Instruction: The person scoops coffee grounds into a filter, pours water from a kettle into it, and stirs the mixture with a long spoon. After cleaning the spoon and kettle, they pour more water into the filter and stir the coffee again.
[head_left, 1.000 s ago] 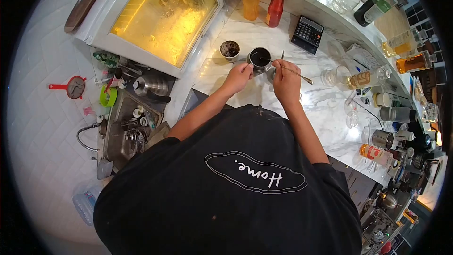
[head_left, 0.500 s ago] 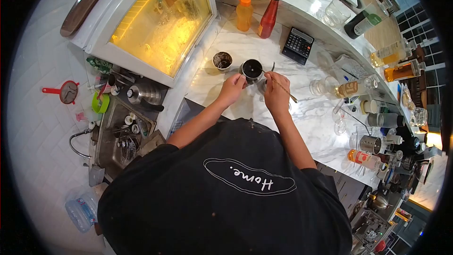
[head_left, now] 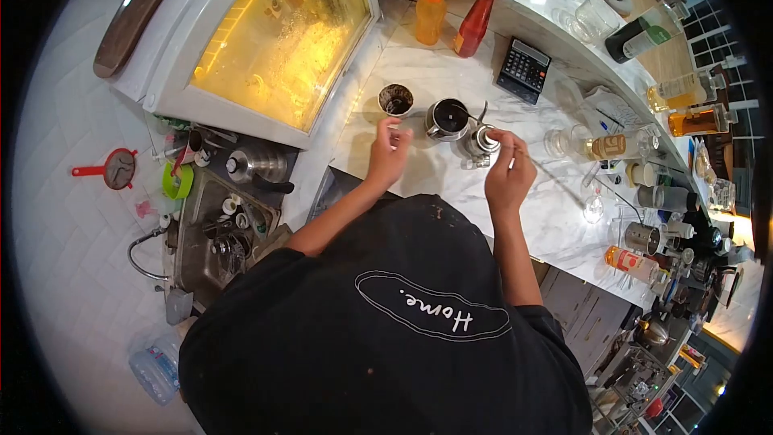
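Note:
My left hand (head_left: 390, 155) is apart from everything, its fingers loosely bent and spread, just below a small cup (head_left: 395, 100) with dark residue inside. Right of that cup, a metal pitcher (head_left: 448, 120) of dark liquid stands on the counter. My right hand (head_left: 510, 171) pinches a long thin bar spoon (head_left: 560, 180); one end slants toward the pitcher, the other out to the right. By my right fingertips is a shiny metal container (head_left: 484, 142), partly covered by the fingers, with a curved metal handle (head_left: 483, 111) above it.
An orange-capped bottle (head_left: 431, 16), a red sauce bottle (head_left: 477, 18) and a calculator (head_left: 525, 69) stand behind. A lit display fridge (head_left: 282, 40) and a cluttered sink (head_left: 193, 262) are on the left. Glassware and several bottles, one with a tan label (head_left: 609, 147), crowd the right.
My left hand has let go of the pitcher and drawn back to the left. My right hand has moved right and slightly down with the spoon, baring the metal container.

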Motion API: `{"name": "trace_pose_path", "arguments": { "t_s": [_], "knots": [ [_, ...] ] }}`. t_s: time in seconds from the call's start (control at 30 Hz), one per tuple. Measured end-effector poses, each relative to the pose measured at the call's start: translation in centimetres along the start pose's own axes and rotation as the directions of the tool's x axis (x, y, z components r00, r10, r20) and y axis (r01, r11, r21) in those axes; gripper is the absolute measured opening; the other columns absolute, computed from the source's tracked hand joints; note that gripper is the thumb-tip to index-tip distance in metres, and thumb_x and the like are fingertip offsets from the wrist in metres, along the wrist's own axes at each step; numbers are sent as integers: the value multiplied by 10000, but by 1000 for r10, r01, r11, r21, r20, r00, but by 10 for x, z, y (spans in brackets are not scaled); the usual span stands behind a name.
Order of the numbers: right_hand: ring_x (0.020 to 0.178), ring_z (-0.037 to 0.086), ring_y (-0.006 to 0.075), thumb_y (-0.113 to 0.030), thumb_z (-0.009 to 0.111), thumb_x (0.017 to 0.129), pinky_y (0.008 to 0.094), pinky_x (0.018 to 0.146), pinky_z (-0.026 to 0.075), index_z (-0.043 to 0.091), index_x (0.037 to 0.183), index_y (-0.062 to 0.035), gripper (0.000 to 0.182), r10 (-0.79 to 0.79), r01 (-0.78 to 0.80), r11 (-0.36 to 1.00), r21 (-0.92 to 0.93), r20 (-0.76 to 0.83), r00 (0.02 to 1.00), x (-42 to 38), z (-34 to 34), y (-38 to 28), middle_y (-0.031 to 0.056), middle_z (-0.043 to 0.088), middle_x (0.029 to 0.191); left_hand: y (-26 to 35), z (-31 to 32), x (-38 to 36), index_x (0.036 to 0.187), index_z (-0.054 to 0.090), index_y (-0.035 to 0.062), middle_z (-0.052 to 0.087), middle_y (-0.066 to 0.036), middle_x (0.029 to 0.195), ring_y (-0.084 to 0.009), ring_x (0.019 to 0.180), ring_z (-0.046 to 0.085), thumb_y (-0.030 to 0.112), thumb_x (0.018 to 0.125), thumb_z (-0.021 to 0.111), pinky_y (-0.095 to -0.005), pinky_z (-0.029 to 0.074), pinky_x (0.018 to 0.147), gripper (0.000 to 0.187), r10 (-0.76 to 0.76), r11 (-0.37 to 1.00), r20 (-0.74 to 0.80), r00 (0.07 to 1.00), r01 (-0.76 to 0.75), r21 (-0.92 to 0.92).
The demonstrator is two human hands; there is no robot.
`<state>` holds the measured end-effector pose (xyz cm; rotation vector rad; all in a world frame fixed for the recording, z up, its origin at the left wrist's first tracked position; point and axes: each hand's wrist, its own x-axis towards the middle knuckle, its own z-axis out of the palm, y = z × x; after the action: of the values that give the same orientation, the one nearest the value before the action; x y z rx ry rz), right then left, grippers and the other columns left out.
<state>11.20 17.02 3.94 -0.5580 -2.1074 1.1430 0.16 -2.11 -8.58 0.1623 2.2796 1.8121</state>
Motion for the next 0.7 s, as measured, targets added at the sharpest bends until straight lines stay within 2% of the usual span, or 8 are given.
{"name": "trace_pose_path", "arguments": {
  "t_s": [0.07,0.13,0.17,0.27,0.37,0.47,0.57,0.7],
  "knots": [
    [1014,693,228,-115,544,1069,359,899,522,762,1005,-1,254,137,-132,986,99,-49,989,3,-3,0,99,759,1016,-8,-19,7,1292,495,57,649,-83,904,-174,809,627,240,982,710,-338,522,740,419,14,1000,-37,999,-13,25],
    [1000,698,203,-160,517,1094,340,895,518,755,1019,40,320,115,-106,991,80,-112,987,7,-6,5,99,761,1016,-4,-36,16,1310,478,53,648,-78,941,-165,842,621,209,984,708,-334,518,769,429,37,994,-70,997,-30,104],
    [992,700,207,-167,511,1097,342,890,519,754,1014,50,336,143,-126,984,123,-141,980,9,-6,8,100,760,1013,-12,-42,24,1346,460,50,632,-106,1057,-181,929,613,215,923,779,-348,524,815,554,-16,995,-53,998,22,99],
    [1015,709,213,-211,481,1114,343,954,530,713,1040,88,385,277,-222,930,292,-164,947,16,-7,18,144,757,1030,-23,-46,43,1423,427,39,580,-166,1220,-249,1060,603,264,810,880,-397,524,894,795,88,976,-49,995,-76,203],
    [1054,710,211,-239,472,1118,357,1062,513,665,1083,95,387,384,-311,861,401,-113,917,24,-8,5,200,760,1034,-21,-44,62,1504,370,48,520,-196,1362,-317,1228,532,286,721,935,-448,480,1015,994,202,949,54,978,-209,235],
    [1048,726,209,-253,477,1127,388,1058,507,652,1124,43,343,345,-290,881,374,-89,934,29,-4,6,160,761,1020,-24,-35,83,1528,361,42,568,-186,1345,-322,1193,598,255,702,953,-441,485,1032,1039,392,829,103,914,-400,391],
    [1046,720,206,-245,489,1123,383,1057,508,677,1108,74,370,331,-301,903,307,-47,943,35,5,7,147,745,1037,-29,-30,98,1467,444,44,588,-180,1322,-321,1226,597,257,690,959,-429,484,1040,956,310,874,173,935,-352,335],
    [1034,655,171,-175,533,1089,295,928,481,788,974,55,362,230,-228,960,165,5,973,52,24,-11,101,757,1045,-25,-29,108,1378,528,49,618,-160,1273,-306,1197,611,253,679,961,-418,488,1037,847,276,891,208,939,-331,311]
  ]
}}
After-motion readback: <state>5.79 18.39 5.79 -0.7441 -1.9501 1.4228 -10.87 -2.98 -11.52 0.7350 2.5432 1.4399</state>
